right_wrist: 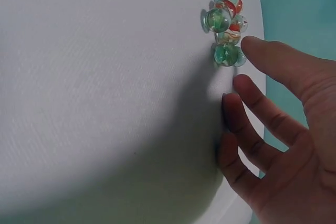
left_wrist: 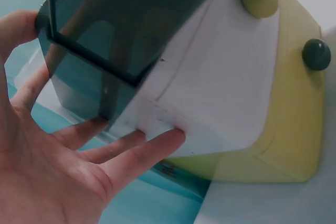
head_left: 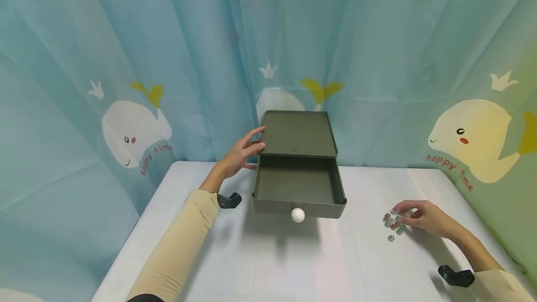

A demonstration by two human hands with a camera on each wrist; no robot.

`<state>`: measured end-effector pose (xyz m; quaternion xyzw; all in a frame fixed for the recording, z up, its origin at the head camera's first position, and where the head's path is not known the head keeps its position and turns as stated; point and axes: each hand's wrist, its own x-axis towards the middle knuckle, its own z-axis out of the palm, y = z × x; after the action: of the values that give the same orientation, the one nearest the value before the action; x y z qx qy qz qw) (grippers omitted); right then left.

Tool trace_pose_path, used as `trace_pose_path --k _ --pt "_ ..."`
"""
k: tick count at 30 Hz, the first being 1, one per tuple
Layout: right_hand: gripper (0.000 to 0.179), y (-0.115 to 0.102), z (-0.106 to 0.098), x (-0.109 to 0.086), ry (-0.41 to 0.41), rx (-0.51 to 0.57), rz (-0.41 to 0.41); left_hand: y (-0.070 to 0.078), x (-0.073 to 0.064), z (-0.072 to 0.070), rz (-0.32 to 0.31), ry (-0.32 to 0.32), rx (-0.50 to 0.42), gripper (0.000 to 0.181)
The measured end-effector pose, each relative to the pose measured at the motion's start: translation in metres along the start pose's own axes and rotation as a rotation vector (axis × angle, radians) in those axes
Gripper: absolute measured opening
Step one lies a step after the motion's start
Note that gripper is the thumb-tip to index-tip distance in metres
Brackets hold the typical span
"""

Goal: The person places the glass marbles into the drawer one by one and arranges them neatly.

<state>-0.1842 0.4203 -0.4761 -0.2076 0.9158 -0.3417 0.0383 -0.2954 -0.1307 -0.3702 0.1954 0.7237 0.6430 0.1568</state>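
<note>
We judge this the pick-up step: our left hand [head_left: 236,156], spread, only touches the drawer box [head_left: 298,141]; our right hand [head_left: 429,218] (fingers parted, empty) must pinch marbles [right_wrist: 228,35] next.

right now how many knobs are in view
3: a white knob on the open green drawer in the head view; a yellow knob on the white tier and a dark green knob on the yellow tier in the left wrist view. Others may be hidden.
</note>
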Motion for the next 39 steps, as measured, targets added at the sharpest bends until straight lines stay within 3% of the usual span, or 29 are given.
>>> trace_pose_path --k 5,21,39 --pt "0.015 -0.0003 0.0004 -0.001 -0.018 -0.004 0.035 0.0027 -0.0012 -0.0018 -0.009 -0.002 0.008 0.066" --pt "0.015 -0.0007 0.0065 -0.0037 0.051 -0.075 0.062 -0.0032 -0.0029 -0.0052 -0.024 -0.026 -0.01 0.066" --pt "0.013 0.0059 0.0059 -0.0042 0.001 -0.056 0.15 -0.001 0.0019 -0.0016 -0.039 -0.015 0.027 0.064"
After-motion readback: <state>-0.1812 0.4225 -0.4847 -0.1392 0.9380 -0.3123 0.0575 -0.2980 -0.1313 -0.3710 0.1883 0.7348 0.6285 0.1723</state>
